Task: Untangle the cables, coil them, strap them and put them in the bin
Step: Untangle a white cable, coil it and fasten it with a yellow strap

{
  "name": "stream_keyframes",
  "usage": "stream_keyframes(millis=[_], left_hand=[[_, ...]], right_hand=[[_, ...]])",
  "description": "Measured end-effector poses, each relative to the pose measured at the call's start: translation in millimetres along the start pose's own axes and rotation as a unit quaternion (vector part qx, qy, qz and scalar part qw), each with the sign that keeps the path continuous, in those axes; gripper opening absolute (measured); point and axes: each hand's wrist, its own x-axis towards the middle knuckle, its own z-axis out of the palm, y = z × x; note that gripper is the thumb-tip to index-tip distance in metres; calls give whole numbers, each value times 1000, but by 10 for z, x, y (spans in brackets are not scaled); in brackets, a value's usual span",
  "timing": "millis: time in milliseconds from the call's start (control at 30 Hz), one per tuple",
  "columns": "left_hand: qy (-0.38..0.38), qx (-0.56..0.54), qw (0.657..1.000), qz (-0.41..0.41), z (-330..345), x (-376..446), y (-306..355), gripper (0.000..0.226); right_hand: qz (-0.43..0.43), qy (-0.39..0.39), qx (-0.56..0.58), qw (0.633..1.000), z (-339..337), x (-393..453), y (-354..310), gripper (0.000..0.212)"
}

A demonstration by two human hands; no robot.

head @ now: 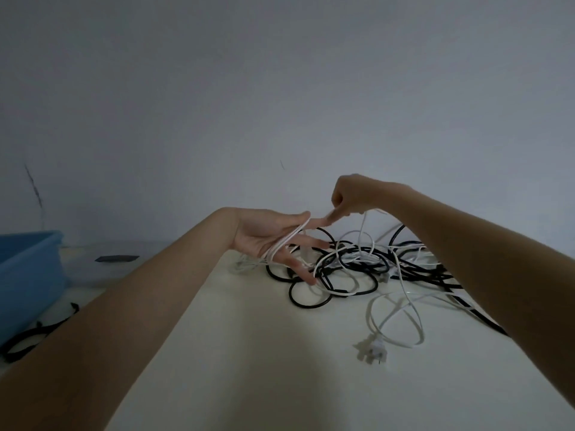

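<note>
A thin white cable (284,242) runs in several turns across the open palm of the left hand (267,241), its upper end pinched at the fingertips of the right hand (348,194). Just beyond and below both hands lies a tangle of black cables (351,265) and white ones, looped over each other. A white plug (371,353) rests below the right forearm. A blue bin (28,272) stands far left of the left arm, with black straps (28,340) beside it
</note>
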Motion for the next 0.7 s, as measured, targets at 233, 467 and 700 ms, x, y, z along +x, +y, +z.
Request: stream_keyframes(millis=[233, 467, 700], left_hand=[[169, 19, 983, -68, -121, 70, -54, 42], [386, -145, 909, 54, -330, 148, -92, 38], [303, -396, 840, 215, -188, 327, 205, 41]], right_hand=[[84, 119, -105, 984, -72, -51, 106, 42], [24, 158, 266, 951, -212, -128, 16, 26], [-56, 158, 309, 936, -18, -207, -254, 12]])
